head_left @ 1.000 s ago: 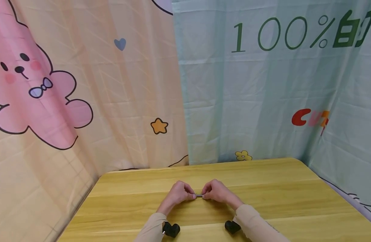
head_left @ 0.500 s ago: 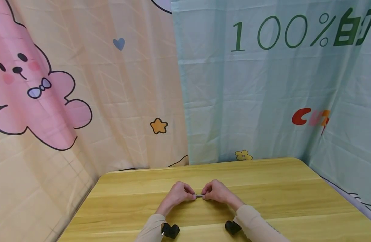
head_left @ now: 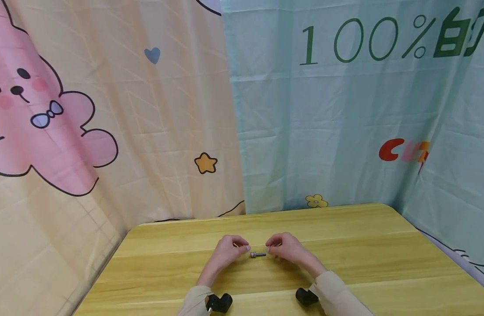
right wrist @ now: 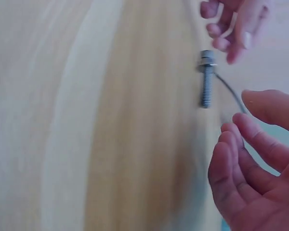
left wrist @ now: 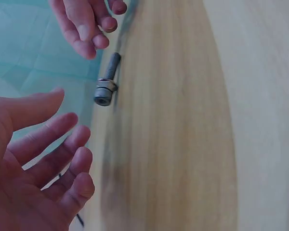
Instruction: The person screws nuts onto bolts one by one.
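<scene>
A dark metal socket-head bolt (head_left: 258, 254) lies on the wooden table between the two hands, its head toward the left. A nut (left wrist: 107, 84) sits on the bolt close up against the head, and bare thread (right wrist: 206, 89) runs out from it on the other side. My left hand (head_left: 227, 249), fingers relaxed and parted from the thumb, is just left of the bolt head. On the threaded side, my right hand (head_left: 288, 248) is likewise loosely bent and holds nothing. Both wrist views show a gap between the fingertips and the bolt.
The wooden table (head_left: 178, 263) spreads out around both hands. Printed curtains (head_left: 178, 109) hang behind its far edge and along its sides. A black heart-shaped piece (head_left: 219, 303) is at the left wrist, and another black piece (head_left: 306, 297) is at the right wrist.
Both hands had been pinching the bolt's ends; they have let go and drawn apart, left hand leftward and right hand slightly rightward. The bolt now lies free on the table.
</scene>
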{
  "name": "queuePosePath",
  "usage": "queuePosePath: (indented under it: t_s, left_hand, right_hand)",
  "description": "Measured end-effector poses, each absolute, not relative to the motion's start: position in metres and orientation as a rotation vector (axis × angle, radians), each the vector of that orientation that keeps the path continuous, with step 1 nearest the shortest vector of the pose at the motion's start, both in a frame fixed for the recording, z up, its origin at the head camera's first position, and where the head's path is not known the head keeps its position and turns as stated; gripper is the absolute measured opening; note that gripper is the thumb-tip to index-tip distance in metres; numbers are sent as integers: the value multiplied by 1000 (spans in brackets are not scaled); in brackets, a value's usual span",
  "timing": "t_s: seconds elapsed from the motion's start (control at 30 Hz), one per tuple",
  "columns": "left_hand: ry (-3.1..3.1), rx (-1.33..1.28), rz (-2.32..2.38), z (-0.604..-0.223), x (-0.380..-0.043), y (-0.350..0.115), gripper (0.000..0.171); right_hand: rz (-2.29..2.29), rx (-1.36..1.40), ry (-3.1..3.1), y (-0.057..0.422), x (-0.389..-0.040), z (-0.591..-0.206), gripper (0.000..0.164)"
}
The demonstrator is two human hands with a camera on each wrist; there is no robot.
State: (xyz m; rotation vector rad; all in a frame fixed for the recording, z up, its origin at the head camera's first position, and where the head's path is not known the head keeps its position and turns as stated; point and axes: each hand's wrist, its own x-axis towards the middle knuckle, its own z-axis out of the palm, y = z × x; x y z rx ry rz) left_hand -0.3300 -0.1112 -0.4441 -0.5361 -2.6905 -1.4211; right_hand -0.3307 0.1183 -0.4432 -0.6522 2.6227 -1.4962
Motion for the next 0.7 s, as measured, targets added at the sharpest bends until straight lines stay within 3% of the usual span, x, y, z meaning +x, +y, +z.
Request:
queuePosePath:
  t_s: [0.33,0.7]
  left_hand:
    - [-2628,-486,-1156,-424,-307,-108,27]
    - [-2727,-372,-599,-411,-275,-109,62]
  right_hand:
    - [-1513,-562,2824,126,-300,-418,34]
    - [-845,-558,3227,124,-268,-400,73]
